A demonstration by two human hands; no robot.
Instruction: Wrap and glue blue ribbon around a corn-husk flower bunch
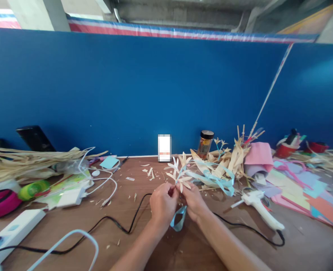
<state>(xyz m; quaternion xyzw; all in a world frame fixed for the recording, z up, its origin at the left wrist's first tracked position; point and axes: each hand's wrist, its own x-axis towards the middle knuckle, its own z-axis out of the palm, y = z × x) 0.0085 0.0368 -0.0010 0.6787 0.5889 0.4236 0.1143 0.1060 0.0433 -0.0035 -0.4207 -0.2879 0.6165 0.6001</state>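
Observation:
Near the middle of the brown table, my left hand and my right hand meet with fingertips pinched together. Between them is the stem of a handmade flower with pale, pointed petals that look like dried husk. Its blossoms stick up above my fingers, and light blue shows along the stem. A light blue ribbon hangs in a loop below my hands. Both hands are closed at the stem; the exact finger contact is partly hidden.
A white glue gun lies right, its black cord crossing the table. Behind are dried husks, a dark-lidded jar and coloured paper. A white power strip and husk strips lie left. A blue partition stands behind.

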